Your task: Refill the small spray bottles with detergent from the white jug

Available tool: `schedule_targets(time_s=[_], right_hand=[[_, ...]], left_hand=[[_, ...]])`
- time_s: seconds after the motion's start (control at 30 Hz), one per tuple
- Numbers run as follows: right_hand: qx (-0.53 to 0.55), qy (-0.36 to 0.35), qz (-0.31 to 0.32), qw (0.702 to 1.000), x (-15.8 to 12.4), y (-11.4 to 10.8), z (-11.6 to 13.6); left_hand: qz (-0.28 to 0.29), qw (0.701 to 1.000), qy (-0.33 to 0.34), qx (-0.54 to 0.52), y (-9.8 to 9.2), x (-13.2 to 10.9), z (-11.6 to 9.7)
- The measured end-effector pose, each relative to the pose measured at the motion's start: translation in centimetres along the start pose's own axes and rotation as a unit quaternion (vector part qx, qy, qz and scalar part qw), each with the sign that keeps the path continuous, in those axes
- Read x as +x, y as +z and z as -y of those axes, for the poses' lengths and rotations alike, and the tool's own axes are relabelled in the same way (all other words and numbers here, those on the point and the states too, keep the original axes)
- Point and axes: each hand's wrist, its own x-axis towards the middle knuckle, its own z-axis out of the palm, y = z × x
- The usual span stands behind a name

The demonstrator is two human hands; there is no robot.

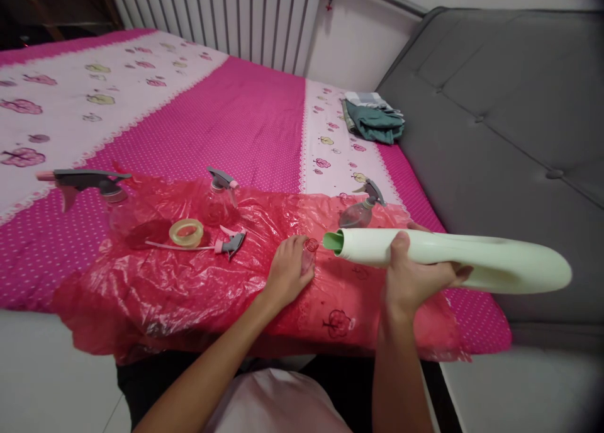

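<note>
My left hand (289, 266) is closed around a small clear bottle (309, 253) whose open neck points up; most of its body is hidden by my fingers and the red sheet colour behind. In my right hand (418, 279) lies a long pale green jug (509, 263), tipped on its side. Its green spout (333, 241) points left, close to the bottle's mouth. No liquid can be made out between them. A loose spray head (231, 243) with a long tube rests left of my left hand.
A red plastic sheet (189, 301) covers the bed's near edge. On it are a yellowish tape roll (186, 233), a large spray bottle (117, 209) and two smaller spray bottles, one pink (219, 200) and one grey (356, 214). Folded clothes (375, 121) lie by the grey headboard (509, 124).
</note>
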Motion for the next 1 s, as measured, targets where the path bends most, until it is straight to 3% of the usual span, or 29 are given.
schedule_targets(time_s=[0.43, 0.7, 1.0], right_hand=[[-0.013, 0.003, -0.035, 0.999, 0.17, 0.34, -0.11], [0.013, 0.005, 0.011, 1.000, 0.24, 0.07, 0.11], [0.017, 0.012, 0.003, 1.000, -0.06, 0.04, 0.36]], left_hand=[[0.000, 1.000, 0.004, 0.001, -0.08, -0.03, -0.01], [0.000, 1.000, 0.003, 0.000, -0.04, -0.05, -0.10], [0.002, 1.000, 0.001, 0.001, -0.14, 0.01, -0.10]])
